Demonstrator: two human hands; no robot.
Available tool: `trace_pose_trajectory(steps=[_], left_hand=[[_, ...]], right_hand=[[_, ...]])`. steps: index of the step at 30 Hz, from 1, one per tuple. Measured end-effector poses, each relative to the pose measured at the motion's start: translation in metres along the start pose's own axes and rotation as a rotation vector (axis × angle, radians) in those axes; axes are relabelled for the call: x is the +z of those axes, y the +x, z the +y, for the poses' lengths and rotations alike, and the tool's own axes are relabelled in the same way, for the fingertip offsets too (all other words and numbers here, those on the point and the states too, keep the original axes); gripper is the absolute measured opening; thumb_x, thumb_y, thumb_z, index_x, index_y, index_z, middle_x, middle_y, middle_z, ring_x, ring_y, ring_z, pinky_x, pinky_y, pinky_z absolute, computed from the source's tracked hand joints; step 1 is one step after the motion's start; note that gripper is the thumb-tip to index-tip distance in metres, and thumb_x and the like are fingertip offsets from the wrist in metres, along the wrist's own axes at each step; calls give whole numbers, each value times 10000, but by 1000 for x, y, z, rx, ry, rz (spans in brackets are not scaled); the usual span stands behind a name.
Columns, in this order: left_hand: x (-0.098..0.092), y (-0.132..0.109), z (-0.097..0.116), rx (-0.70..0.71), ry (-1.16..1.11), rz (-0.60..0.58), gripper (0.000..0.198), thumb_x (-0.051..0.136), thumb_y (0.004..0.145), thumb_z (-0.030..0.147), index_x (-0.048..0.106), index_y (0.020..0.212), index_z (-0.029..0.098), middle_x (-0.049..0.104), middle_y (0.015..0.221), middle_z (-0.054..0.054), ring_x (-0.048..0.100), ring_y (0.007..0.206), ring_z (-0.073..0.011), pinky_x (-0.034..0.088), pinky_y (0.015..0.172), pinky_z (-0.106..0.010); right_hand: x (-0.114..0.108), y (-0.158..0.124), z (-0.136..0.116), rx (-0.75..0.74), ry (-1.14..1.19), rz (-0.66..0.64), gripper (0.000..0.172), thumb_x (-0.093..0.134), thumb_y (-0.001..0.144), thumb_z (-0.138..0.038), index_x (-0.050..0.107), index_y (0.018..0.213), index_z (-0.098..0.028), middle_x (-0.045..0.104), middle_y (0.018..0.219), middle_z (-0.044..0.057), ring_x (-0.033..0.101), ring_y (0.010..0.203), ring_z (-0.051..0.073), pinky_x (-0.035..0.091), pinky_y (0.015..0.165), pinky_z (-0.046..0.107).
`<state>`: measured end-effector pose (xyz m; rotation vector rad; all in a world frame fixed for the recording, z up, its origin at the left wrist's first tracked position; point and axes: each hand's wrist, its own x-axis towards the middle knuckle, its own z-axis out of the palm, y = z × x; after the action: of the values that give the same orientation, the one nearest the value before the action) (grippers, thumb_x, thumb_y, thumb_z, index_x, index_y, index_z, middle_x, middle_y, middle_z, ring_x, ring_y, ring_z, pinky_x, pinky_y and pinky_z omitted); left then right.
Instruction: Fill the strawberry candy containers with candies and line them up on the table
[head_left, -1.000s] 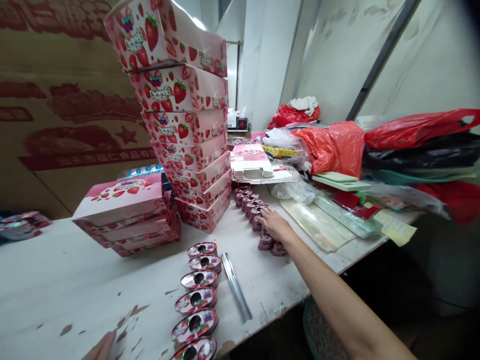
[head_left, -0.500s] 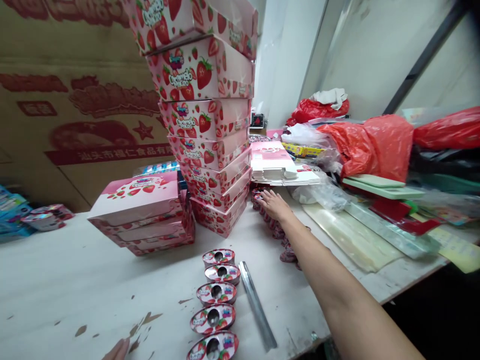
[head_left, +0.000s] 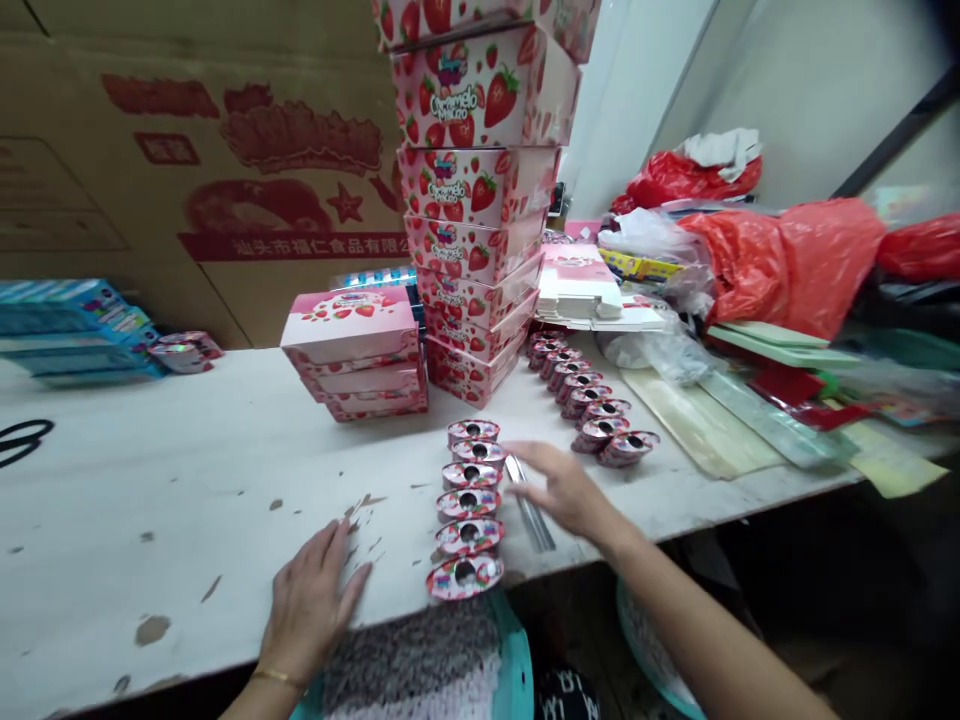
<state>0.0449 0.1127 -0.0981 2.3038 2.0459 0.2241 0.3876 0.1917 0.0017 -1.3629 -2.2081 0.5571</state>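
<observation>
My left hand (head_left: 313, 592) lies on the white table (head_left: 187, 480) near its front edge, thumb apart from the fingers, holding nothing. To its right runs a front row of oval strawberry-printed stacks (head_left: 469, 502), each with a dark round hole in the middle. My right hand (head_left: 559, 488) hovers over a shiny metal strip (head_left: 531, 508) beside that row, thumb and fingers apart. Its fingertips are close to the upper stacks; whether they touch cannot be made out. A second row of similar oval stacks (head_left: 589, 402) stands farther back on the right.
Tall stacked strawberry boxes (head_left: 480, 250) stand behind the front row, with a lower pile of pink boxes (head_left: 352, 345) to the left. Plastic bags (head_left: 795, 260) and clear sleeves (head_left: 705, 425) crowd the right. A teal tub (head_left: 514, 650) sits below the table edge.
My right hand has come back from the far row to the front row. My left hand has come further into view on the table. The camera view has shifted left and down.
</observation>
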Motion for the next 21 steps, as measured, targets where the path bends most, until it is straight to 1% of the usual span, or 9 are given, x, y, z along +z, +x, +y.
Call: trace_pose_trajectory(steps=[3, 6, 8, 11, 13, 14, 17, 19, 21], left_hand=[[-3, 0, 4, 0, -9, -2, 543, 334, 831, 430, 371, 1291, 143, 436, 1280, -132, 396, 1147, -255, 346, 890, -415], [-6, 0, 6, -3, -27, -5, 541, 327, 832, 435, 372, 1288, 147, 431, 1279, -135, 392, 1144, -262, 339, 894, -426], [-7, -1, 5, -10, -45, -7, 533, 328, 833, 432, 371, 1287, 156, 429, 1280, -134, 384, 1151, -263, 332, 904, -431], [-8, -4, 1, -21, -110, 6, 541, 349, 827, 431, 348, 1298, 166, 427, 1280, -142, 378, 1165, -272, 309, 933, -455], [-5, -4, 4, 38, -215, 32, 642, 428, 781, 477, 299, 1319, 151, 387, 1311, -161, 344, 1202, -295, 278, 969, -478], [-3, -2, 9, 104, -299, 36, 750, 493, 729, 516, 260, 1332, 135, 346, 1338, -176, 313, 1227, -311, 262, 988, -484], [4, 10, 42, 291, -627, -36, 1110, 648, 534, 589, 110, 1356, 72, 200, 1392, -234, 217, 1271, -363, 239, 1020, -484], [8, 21, 69, 323, -841, -130, 1202, 683, 490, 572, 20, 1359, 73, 204, 1383, -247, 242, 1260, -369, 262, 1008, -494], [9, 29, 89, 329, -989, -182, 1216, 716, 478, 512, -31, 1362, 136, 275, 1359, -215, 310, 1234, -347, 286, 993, -502]], right_hand=[[33, -38, -57, -131, -6, -101, 802, 596, 637, -573, 335, 1320, -241, 390, 1345, 73, 309, 1250, 247, 292, 1026, 433], [62, -55, -79, -96, -80, -131, 941, 632, 550, -613, 271, 1348, -267, 311, 1391, 62, 204, 1288, 303, 198, 1048, 505], [73, -57, -82, -46, -131, -137, 948, 641, 540, -610, 267, 1348, -285, 285, 1403, 59, 166, 1294, 327, 134, 1041, 553], [77, -59, -77, 10, -149, -116, 954, 619, 536, -643, 256, 1348, -302, 228, 1426, 48, 89, 1307, 337, 45, 1029, 584], [78, -60, -69, 66, -50, -37, 935, 572, 581, -658, 221, 1362, -282, 193, 1438, 51, 75, 1314, 312, 76, 1044, 545], [80, -61, -65, 113, 36, 30, 905, 540, 625, -650, 196, 1370, -268, 187, 1440, 53, 92, 1316, 290, 115, 1053, 510], [96, -62, -51, 275, 353, 275, 750, 406, 768, -586, 157, 1380, -230, 216, 1432, 55, 184, 1305, 221, 202, 1055, 414], [113, -61, -46, 367, 536, 376, 666, 340, 820, -542, 165, 1378, -223, 264, 1415, 48, 239, 1287, 197, 229, 1048, 391], [130, -57, -47, 433, 672, 421, 638, 317, 837, -519, 155, 1380, -226, 304, 1397, 43, 287, 1267, 191, 272, 1030, 385]])
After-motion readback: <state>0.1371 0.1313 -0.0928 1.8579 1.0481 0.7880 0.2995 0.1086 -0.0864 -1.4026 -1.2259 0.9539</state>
